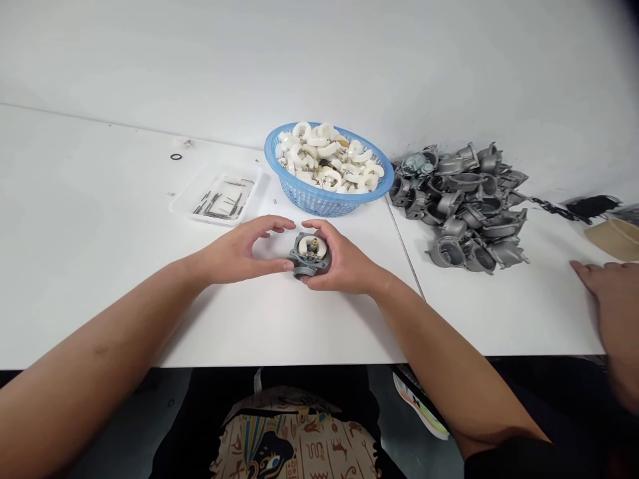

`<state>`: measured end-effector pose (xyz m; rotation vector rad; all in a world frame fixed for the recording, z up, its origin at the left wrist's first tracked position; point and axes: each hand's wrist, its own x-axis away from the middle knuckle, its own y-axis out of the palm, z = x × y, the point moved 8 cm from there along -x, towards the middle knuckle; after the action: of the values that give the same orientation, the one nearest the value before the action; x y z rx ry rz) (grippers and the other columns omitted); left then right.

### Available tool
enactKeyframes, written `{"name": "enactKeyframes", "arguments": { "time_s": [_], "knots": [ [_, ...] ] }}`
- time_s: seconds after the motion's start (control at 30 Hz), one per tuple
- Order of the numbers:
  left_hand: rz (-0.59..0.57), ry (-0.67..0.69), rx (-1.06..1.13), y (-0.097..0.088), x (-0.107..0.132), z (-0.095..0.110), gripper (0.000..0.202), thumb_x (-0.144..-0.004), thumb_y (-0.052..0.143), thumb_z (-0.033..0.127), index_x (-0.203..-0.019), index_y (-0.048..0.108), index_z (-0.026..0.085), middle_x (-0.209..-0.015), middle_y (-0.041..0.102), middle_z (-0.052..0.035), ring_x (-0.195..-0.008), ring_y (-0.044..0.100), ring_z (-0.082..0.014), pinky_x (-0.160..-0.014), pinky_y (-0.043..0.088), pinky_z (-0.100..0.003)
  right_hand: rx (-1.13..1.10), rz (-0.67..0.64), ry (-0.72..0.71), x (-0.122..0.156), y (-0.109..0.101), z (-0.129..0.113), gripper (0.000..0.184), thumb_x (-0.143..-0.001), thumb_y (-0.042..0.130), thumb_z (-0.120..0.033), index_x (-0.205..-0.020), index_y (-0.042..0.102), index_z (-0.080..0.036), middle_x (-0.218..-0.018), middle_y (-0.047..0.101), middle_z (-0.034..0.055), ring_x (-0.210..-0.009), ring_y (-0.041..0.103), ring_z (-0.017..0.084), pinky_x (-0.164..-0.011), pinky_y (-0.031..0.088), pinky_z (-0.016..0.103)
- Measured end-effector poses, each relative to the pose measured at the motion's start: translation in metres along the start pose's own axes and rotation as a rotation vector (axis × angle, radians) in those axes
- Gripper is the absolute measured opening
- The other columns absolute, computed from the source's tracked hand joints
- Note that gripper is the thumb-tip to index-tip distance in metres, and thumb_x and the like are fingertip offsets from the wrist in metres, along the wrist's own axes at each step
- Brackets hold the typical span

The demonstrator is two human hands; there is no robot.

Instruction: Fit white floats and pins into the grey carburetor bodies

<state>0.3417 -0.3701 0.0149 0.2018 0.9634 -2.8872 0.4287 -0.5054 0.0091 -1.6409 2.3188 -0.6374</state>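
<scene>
A grey metal carburetor body (304,271) rests at the middle of the white table, its open side up. Inside it sits a white C-shaped float (308,253) around a small brass part (314,243). My right hand (344,259) is wrapped round the body's right side, thumb at the near edge and fingers at the far edge. At the left, my left hand (239,251) is held in a wide curve with fingers apart and nothing inside. Its thumb tip reaches the body's left edge; whether it touches, I cannot tell.
A blue basket (319,203) of white floats stands behind my hands. Left of it, a clear tray (187,216) holds several thin metal pins. Grey metal bowls (464,206) are piled at the right. Another person's hand (614,293) rests at the right edge. A black ring (176,157) lies far left.
</scene>
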Motion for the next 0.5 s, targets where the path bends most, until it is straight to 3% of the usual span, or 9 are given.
{"name": "enactKeyframes", "arguments": {
  "time_s": [0.13,0.37,0.5],
  "knots": [
    [0.007,0.034,-0.034,-0.001,0.001,0.006,0.064,-0.079,0.075,0.053,-0.134,0.055,0.027,-0.141,0.058,-0.0069,-0.129,0.055,-0.0289,-0.112,0.046,-0.048,0.004,0.018,-0.039,0.000,-0.005,-0.001,0.085,-0.066,0.082,-0.024,-0.141,0.042,-0.029,-0.117,0.060,0.0046,-0.102,0.063,0.023,-0.080,0.056,0.035],
    [0.380,0.094,-0.030,-0.036,0.010,0.025,0.043,-0.083,0.073,0.048,-0.119,0.064,0.026,-0.121,0.070,-0.0056,-0.108,0.066,-0.0246,-0.100,0.053,-0.041,-0.028,0.084,0.020,0.003,-0.025,0.014,0.092,-0.066,0.085,-0.027,-0.143,0.036,-0.029,-0.119,0.060,0.0045,-0.107,0.064,0.025,-0.091,0.055,0.040],
    [0.431,-0.019,-0.121,-0.041,0.014,0.023,0.038,-0.083,0.070,0.055,-0.110,0.066,0.029,-0.116,0.070,-0.0021,-0.104,0.066,-0.0253,-0.089,0.056,-0.038,-0.025,0.137,0.058,0.023,-0.038,0.017,0.072,-0.068,0.083,-0.027,-0.130,0.046,-0.027,-0.120,0.061,0.0044,-0.105,0.064,0.025,-0.088,0.056,0.038]
  ]
}}
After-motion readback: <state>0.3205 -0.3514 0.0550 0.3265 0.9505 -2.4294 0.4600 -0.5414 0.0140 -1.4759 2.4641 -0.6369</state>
